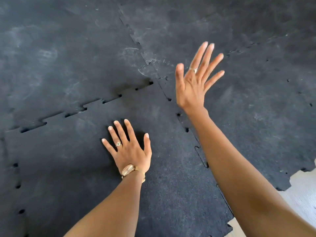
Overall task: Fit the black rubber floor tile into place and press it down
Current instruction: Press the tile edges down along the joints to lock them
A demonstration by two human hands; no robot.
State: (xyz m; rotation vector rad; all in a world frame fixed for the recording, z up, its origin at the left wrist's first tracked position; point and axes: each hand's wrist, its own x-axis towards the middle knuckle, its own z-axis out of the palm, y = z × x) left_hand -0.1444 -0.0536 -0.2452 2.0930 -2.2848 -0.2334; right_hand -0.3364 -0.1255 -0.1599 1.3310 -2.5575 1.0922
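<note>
The square black rubber floor tile with jigsaw edges [89, 168] already lies in its slot among the other black rubber tiles, so the fitting looks mostly done. Its far seam [82, 108], beyond the left hand, shows a shadowed gap and seems not fully seated; its right-hand seam [188, 132] looks closer, with small holes open along it. Pressing those joints flat is what seems left.

The left hand [130, 151] rests flat on the tile, fingers spread, its grip released and grasping nothing. The right hand [195, 82] hovers open above the right seam, fingers splayed, its grip likewise empty.

Count: two hands, two rings, one gold wristwatch [129, 170], and at least four tiles meeting near the tile's far right corner. Pale wooden floor [304, 190] shows bare to the tile's right.
</note>
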